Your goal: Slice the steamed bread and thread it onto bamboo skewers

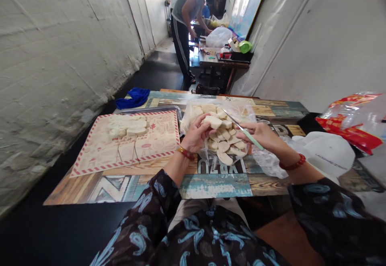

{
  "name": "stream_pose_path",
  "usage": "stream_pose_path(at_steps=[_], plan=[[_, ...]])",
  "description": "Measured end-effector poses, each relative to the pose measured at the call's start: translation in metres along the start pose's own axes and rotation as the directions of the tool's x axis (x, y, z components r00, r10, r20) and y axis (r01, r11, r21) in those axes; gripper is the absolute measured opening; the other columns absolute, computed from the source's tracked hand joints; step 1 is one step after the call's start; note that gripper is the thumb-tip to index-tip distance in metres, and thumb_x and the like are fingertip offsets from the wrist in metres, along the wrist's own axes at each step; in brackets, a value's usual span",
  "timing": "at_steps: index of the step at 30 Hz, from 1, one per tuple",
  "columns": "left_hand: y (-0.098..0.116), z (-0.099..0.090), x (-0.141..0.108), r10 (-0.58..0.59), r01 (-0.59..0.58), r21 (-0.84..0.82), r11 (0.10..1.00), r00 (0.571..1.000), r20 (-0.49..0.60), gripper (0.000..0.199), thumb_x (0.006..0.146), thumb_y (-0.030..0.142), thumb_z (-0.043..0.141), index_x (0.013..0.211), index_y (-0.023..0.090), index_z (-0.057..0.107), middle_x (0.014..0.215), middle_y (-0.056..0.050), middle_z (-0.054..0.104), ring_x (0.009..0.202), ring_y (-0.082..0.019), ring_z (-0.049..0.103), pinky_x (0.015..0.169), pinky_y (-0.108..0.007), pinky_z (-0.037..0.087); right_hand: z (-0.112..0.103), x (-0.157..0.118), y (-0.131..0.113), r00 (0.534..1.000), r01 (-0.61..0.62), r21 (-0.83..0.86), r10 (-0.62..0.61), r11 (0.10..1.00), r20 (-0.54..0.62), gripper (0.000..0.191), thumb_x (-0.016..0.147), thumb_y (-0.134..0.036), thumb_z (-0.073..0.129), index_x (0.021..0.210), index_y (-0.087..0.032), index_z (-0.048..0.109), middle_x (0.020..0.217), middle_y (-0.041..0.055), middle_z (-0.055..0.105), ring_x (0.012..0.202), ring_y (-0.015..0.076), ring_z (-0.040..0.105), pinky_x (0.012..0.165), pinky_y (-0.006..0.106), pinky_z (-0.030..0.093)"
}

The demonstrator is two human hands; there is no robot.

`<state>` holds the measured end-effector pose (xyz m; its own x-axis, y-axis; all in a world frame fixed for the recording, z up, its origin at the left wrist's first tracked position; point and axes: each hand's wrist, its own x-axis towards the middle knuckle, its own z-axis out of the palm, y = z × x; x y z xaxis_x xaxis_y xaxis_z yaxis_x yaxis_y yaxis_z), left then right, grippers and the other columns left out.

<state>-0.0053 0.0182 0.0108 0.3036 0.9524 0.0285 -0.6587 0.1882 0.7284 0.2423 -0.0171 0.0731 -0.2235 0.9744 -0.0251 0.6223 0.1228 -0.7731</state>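
My left hand [195, 136] is closed on a pale bread slice [212, 122], held above a pile of similar slices [224, 137]. The pile lies on a clear plastic bag [250, 115] on the table. In my right hand [261, 134] is a knife [251, 138] with a light green handle, its blade pointing up and left over the pile, close to the slice. Left of my hands, several more pale slices [137, 127] lie in rows on a printed paper sheet [161, 149] that covers a metal tray [180, 115].
A blue cloth [132, 98] lies at the table's back left. On the right are a white cap [327, 153], crumpled plastic [269, 161] and red packaging [350, 131]. Beyond, a person [187, 13] bends over another table [208, 60] loaded with bags and boxes.
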Motion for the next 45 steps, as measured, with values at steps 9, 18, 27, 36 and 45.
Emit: stream_pose_path(at_steps=[9,18,27,36,45], plan=[[0.001,0.002,0.0,-0.037,0.037,-0.007,0.999,0.999,0.012,0.049,0.07,0.035,0.091,0.108,0.013,0.069,0.097,-0.008,0.077,0.081,-0.015,0.074,0.073,-0.021,0.061,-0.003,-0.017,0.001,0.999,0.035,-0.278,-0.036,0.96,0.001,0.053,0.076,-0.05,0.076,0.12,-0.02,0.076,0.1,0.0075,0.079,0.091,0.0295,0.073,0.082,0.039,0.057],[0.006,0.008,-0.002,-0.139,0.14,0.027,0.99,0.99,-0.038,0.046,0.091,0.055,0.066,0.098,0.01,0.073,0.095,-0.015,0.077,0.072,-0.014,0.072,0.066,-0.022,0.061,-0.003,-0.022,-0.013,1.0,0.014,-0.359,-0.012,0.933,0.007,0.052,0.077,-0.048,0.077,0.121,-0.021,0.075,0.099,0.0054,0.079,0.092,0.03,0.074,0.079,0.035,0.056],[0.004,0.008,-0.002,-0.037,0.038,0.067,0.997,0.999,-0.009,0.042,0.08,0.048,0.081,0.097,0.01,0.071,0.086,-0.01,0.077,0.067,-0.012,0.07,0.062,-0.018,0.058,-0.003,-0.026,-0.013,1.0,-0.012,-0.414,0.01,0.91,-0.007,0.056,0.076,-0.049,0.078,0.124,-0.02,0.075,0.092,0.0055,0.08,0.09,0.0303,0.075,0.076,0.034,0.057],[0.005,0.005,-0.003,0.048,-0.049,0.075,0.996,0.999,0.015,0.063,0.066,0.033,0.092,0.121,0.015,0.065,0.101,-0.007,0.076,0.08,-0.014,0.072,0.066,-0.021,0.058,-0.005,-0.026,-0.003,0.999,-0.021,-0.419,0.007,0.908,-0.035,0.055,0.075,-0.052,0.08,0.12,-0.021,0.077,0.096,0.0079,0.081,0.09,0.0338,0.076,0.076,0.039,0.059],[0.003,0.005,-0.003,0.098,-0.097,0.125,0.987,0.995,-0.001,0.061,0.066,0.035,0.092,0.119,0.017,0.067,0.101,-0.007,0.077,0.08,-0.016,0.072,0.07,-0.024,0.058,-0.009,-0.037,0.001,1.0,-0.016,-0.386,0.01,0.922,-0.017,0.06,0.071,-0.05,0.082,0.122,-0.019,0.075,0.098,0.0085,0.081,0.092,0.0324,0.076,0.075,0.035,0.059]])
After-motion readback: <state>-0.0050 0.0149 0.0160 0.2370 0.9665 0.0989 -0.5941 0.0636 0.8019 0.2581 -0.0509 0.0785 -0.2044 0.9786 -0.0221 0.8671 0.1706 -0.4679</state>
